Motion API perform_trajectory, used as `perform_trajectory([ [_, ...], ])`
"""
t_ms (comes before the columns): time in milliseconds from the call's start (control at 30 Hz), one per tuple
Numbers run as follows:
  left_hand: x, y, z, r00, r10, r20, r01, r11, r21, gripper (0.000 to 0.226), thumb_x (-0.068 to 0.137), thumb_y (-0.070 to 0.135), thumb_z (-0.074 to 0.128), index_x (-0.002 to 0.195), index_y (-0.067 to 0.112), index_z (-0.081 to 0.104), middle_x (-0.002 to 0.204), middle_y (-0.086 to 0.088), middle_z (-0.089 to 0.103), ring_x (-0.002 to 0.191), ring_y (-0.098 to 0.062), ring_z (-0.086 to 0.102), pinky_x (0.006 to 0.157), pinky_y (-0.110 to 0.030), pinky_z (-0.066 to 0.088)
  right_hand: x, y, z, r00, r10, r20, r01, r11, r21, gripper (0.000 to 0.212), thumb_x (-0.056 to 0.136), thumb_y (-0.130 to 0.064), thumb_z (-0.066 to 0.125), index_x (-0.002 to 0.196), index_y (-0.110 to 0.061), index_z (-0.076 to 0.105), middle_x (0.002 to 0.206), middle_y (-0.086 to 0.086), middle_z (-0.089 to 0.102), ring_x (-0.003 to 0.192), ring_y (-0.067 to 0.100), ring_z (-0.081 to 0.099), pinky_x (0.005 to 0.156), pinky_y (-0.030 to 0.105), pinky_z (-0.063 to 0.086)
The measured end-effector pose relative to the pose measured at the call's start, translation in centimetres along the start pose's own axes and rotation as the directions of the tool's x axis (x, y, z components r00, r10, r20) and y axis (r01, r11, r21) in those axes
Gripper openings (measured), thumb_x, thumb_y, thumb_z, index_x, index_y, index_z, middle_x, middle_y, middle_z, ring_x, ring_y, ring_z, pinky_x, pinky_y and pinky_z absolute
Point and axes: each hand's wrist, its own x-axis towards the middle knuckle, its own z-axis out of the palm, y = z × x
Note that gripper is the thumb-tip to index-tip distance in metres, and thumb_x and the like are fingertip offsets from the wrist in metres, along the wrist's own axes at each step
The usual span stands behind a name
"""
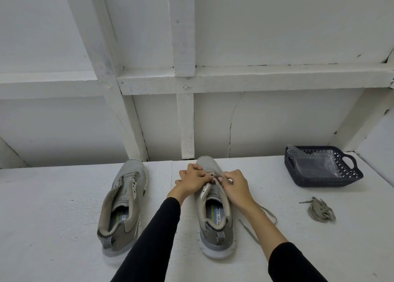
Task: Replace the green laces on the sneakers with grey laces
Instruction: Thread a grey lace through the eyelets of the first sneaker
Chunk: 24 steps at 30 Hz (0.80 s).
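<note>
From the head view I see my left hand (193, 180) and right hand (235, 185) over the right sneaker (215, 213) on the white desk (53, 217), each grip pinching its grey lace (266, 212) at the eyelets. The left sneaker (124, 205) stands unlaced beside it. A bundled lace (320, 211) lies near the dark basket (326, 179).
</note>
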Motion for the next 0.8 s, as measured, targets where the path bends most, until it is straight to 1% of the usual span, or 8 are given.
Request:
perform_trajectory([
  [133,0.0,1.0,0.5,0.998,-0.038,-0.045,0.039,0.999,0.023,0.014,0.092,0.042,0.053,0.084,0.032,0.058,0.125,0.007,0.034,0.12,-0.019,0.024,0.101,-0.041,0.018,0.2,-0.4,-0.9,0.984,-0.151,0.097,0.176,0.91,-0.375,0.007,0.098,-0.02,0.049,0.097,-0.021,0.056,0.098,0.002,0.042,0.088,0.02,0.048,0.076,0.035,0.047],
  [200,0.1,1.0,0.8,0.996,-0.047,-0.072,0.05,0.998,0.029,0.015,0.09,0.042,0.054,0.084,0.031,0.062,0.124,0.008,0.034,0.122,-0.02,0.024,0.102,-0.044,0.014,0.1,0.1,-1.1,0.985,-0.132,0.114,0.169,0.881,-0.441,0.004,0.098,-0.023,0.049,0.096,-0.02,0.05,0.099,0.003,0.041,0.09,0.023,0.047,0.077,0.039,0.047],
  [300,0.0,0.9,1.4,0.99,-0.063,-0.124,0.064,0.998,0.007,0.021,0.09,0.04,0.053,0.09,0.025,0.068,0.122,0.011,0.034,0.121,-0.02,0.024,0.101,-0.044,0.015,0.2,0.3,-1.1,0.985,-0.02,0.169,0.07,0.952,-0.297,0.02,0.1,-0.022,0.047,0.08,-0.022,0.043,0.093,0.002,0.04,0.086,0.019,0.044,0.078,0.035,0.041],
  [400,-0.2,0.8,1.9,0.985,-0.078,-0.155,0.071,0.996,-0.048,0.02,0.091,0.039,0.053,0.088,0.027,0.068,0.121,0.014,0.033,0.119,-0.019,0.025,0.097,-0.042,0.018,0.3,-0.7,-1.0,0.978,0.14,0.156,-0.138,0.99,-0.019,0.038,0.1,-0.017,0.045,0.064,-0.02,0.035,0.072,-0.001,0.034,0.064,0.011,0.033,0.061,0.024,0.029],
  [467,-0.5,0.7,2.1,0.984,-0.078,-0.162,0.066,0.995,-0.08,0.017,0.091,0.04,0.055,0.09,0.03,0.068,0.119,0.016,0.034,0.117,-0.017,0.026,0.095,-0.041,0.019,0.1,-1.2,-1.1,0.952,0.241,0.187,-0.26,0.962,0.083,0.04,0.102,-0.02,0.041,0.062,-0.018,0.038,0.064,-0.001,0.038,0.06,0.012,0.034,0.055,0.025,0.026],
  [567,-0.4,0.4,2.0,0.978,-0.093,-0.185,0.072,0.99,-0.119,0.011,0.09,0.042,0.059,0.092,0.034,0.066,0.116,0.017,0.037,0.114,-0.016,0.03,0.093,-0.039,0.022,-0.4,-1.1,-1.2,0.921,0.356,0.16,-0.386,0.891,0.24,0.042,0.101,-0.036,0.042,0.071,-0.013,0.059,0.072,0.006,0.059,0.063,0.017,0.05,0.064,0.03,0.04],
  [633,-0.2,0.3,1.8,0.974,-0.118,-0.192,0.088,0.983,-0.159,0.008,0.088,0.042,0.059,0.09,0.034,0.062,0.114,0.017,0.045,0.111,-0.016,0.033,0.095,-0.04,0.026,-0.7,-1.0,-1.5,0.889,0.448,0.093,-0.45,0.817,0.362,0.05,0.101,-0.04,0.039,0.073,-0.007,0.063,0.067,0.009,0.061,0.052,0.018,0.048,0.054,0.028,0.04],
  [800,-0.1,0.4,2.5,0.983,-0.136,-0.125,0.096,0.954,-0.286,0.048,0.054,0.07,0.059,0.081,0.031,0.068,0.114,0.01,0.057,0.115,-0.021,0.047,0.095,-0.041,0.029,-2.5,0.1,-2.7,0.774,0.609,0.173,-0.633,0.748,0.201,0.041,0.097,-0.021,0.041,0.067,-0.003,0.06,0.046,0.003,0.043,0.034,0.012,0.024,0.039,0.017,0.018],
])
